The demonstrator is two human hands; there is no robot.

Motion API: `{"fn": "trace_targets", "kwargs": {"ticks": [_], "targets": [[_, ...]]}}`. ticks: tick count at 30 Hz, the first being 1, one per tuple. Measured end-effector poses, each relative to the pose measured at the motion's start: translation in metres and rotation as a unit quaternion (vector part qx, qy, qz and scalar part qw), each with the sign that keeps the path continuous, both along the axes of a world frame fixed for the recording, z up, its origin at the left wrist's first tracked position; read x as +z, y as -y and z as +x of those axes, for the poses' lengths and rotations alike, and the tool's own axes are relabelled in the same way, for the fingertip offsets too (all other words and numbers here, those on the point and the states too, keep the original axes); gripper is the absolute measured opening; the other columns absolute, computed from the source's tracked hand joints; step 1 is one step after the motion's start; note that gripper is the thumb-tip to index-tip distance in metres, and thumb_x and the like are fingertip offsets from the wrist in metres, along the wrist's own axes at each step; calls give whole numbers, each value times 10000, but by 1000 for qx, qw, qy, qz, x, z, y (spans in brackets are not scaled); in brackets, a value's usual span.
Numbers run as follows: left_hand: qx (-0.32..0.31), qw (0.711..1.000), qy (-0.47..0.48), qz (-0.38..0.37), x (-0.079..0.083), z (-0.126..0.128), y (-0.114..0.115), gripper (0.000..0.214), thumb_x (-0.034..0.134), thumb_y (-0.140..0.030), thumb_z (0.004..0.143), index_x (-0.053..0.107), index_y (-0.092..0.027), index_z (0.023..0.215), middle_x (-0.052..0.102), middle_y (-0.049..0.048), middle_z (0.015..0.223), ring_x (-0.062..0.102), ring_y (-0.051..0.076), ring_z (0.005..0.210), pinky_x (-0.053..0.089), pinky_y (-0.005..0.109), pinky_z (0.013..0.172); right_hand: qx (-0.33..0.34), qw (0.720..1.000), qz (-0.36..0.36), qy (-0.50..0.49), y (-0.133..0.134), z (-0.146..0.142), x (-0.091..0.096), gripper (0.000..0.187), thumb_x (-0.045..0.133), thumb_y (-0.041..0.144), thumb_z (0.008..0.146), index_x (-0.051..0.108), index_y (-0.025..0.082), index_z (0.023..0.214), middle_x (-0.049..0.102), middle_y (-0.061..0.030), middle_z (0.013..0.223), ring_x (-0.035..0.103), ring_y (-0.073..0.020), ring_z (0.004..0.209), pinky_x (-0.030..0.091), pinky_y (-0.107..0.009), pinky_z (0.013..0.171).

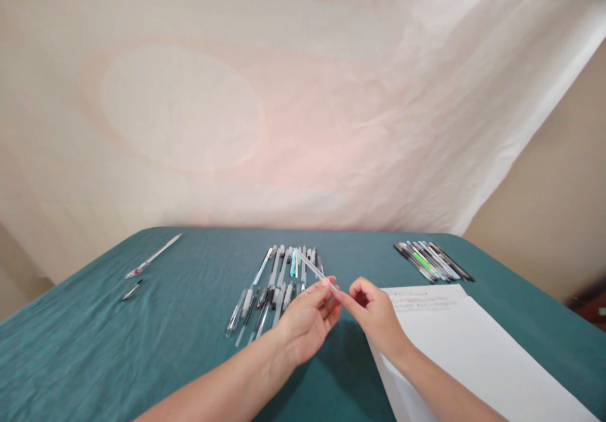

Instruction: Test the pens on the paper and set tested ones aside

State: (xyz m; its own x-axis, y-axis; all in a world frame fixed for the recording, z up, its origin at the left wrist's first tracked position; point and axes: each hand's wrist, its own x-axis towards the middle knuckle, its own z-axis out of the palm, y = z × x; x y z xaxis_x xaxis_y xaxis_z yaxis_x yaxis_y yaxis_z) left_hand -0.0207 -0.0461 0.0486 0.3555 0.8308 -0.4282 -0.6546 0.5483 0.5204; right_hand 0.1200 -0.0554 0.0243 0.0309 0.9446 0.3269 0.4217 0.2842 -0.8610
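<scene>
Between my two hands a slim translucent pen [311, 265] is held at a slant, its far end pointing up and left over other pens. My left hand [310, 318] pinches it between thumb and fingers, palm turned up. The fingertips of my right hand [376, 315] close on the pen's near end, beside the left thumb. Below and left of the held pen lie several pens [260, 305] in two rough rows, mostly clear, grey and black, with a light blue pen [293, 263] among them. What the fingertips cover of the pen is hidden.
On the right, sheets of white paper [483, 352] with handwriting lie under my right forearm. Behind them is a row of dark pens [447, 262] with one green barrel. At the left rest a long clear pen [154, 256] and a short black piece [131, 290]. A pale cloth [303, 125] hangs behind the green-covered table [184, 334].
</scene>
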Motion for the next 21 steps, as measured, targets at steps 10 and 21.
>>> {"fn": "trace_targets", "kwargs": {"ticks": [10, 21], "targets": [[28, 999, 19, 4, 9, -5, -9, 97, 503, -81, 862, 597, -86, 882, 641, 62, 697, 652, 106, 598, 556, 174, 577, 65, 996, -52, -42, -7, 6, -6, 334, 470, 432, 849, 431, 193, 618, 424, 54, 509, 412, -95, 466, 326, -208, 452], [114, 992, 28, 35, 14, -11, -24, 137, 446, -16, 871, 581, -40, 858, 649, 105, 753, 683, 159, 763, 575, 188, 674, 119, 921, 101, 356, -8, -7, -25, 277, 424, 175, 881, 540, 213, 1130, 571, -76, 952, 563, -189, 820, 455, -300, 714]]}}
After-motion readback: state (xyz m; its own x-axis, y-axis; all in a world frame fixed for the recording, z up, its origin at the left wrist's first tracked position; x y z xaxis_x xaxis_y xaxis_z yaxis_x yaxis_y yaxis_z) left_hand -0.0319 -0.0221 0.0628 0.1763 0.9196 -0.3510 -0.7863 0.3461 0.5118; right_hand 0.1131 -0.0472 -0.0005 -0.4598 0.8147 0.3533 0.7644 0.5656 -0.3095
